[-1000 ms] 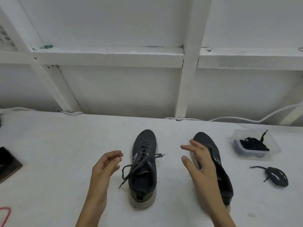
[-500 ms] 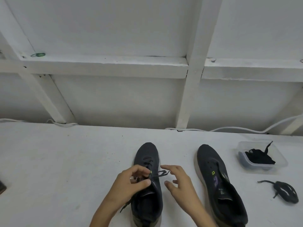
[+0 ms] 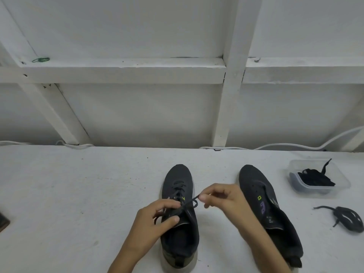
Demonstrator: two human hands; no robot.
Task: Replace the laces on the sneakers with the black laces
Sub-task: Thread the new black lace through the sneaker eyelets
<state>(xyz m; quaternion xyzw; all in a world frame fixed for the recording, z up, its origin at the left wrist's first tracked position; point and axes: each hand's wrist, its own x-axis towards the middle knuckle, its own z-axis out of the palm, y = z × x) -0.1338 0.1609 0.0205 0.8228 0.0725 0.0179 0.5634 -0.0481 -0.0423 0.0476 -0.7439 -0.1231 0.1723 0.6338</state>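
Two dark sneakers stand side by side on the white table, toes away from me. The left sneaker [image 3: 180, 223] still carries its dark lace [image 3: 188, 202]. My left hand [image 3: 155, 219] pinches the lace at the tongue, over the shoe's left side. My right hand [image 3: 224, 200] pinches a loop of the same lace and holds it out to the right. The right sneaker [image 3: 266, 209] has no lace in its eyelets. A clear plastic tub [image 3: 342, 183] at the right holds black laces [image 3: 315, 177].
A loose coiled dark lace [image 3: 346, 217] lies on the table at the right, in front of the tub. A white cable [image 3: 295, 145] runs along the back edge below a white framed wall. A dark object [image 3: 3, 221] pokes in at the left edge.
Both hands moved in onto the left sneaker. The left hand closed on the lace at the tongue, and the right hand, open before, now pinches a loop of it.
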